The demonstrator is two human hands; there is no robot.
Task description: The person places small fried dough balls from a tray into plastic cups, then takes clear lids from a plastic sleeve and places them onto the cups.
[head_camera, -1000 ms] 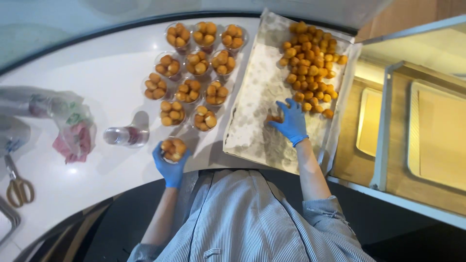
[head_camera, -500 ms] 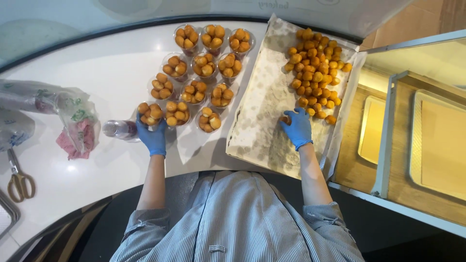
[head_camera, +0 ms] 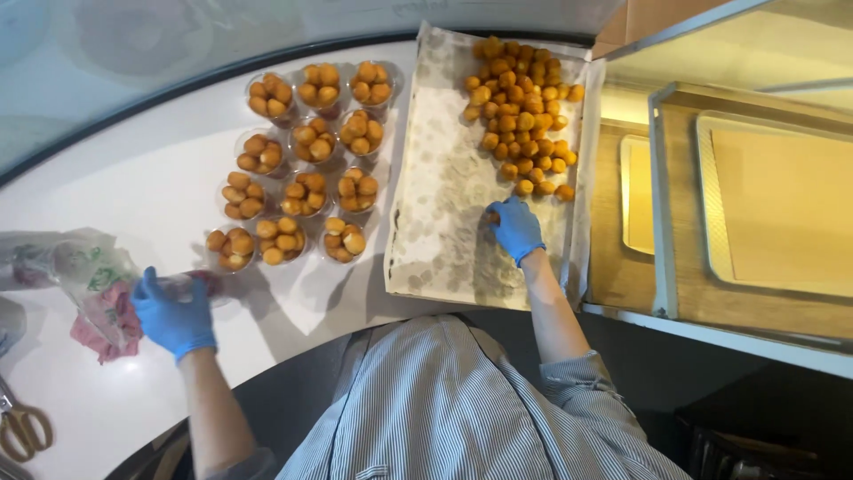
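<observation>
Scissors [head_camera: 22,427] lie at the white counter's [head_camera: 133,169] left edge; pale trays [head_camera: 782,200] rest in a wooden rack [head_camera: 613,267] at right.

A cluster of filled cups [head_camera: 302,169] stood at the upper centre-left of the frame on the counter [head_camera: 160,178]. Right of them lay a paper-lined tray [head_camera: 444,213], with a heap of fried balls [head_camera: 522,116] in its upper right part. The right hand [head_camera: 515,228] rested on the tray's paper, just below that heap. At lower left, the left hand [head_camera: 173,316] sat at a stack of cups [head_camera: 191,284], beside a plastic bag [head_camera: 84,276] further left. Scissors [head_camera: 22,425] lay in the bottom left corner. A shelf unit with trays [head_camera: 755,204] filled the right side.
</observation>
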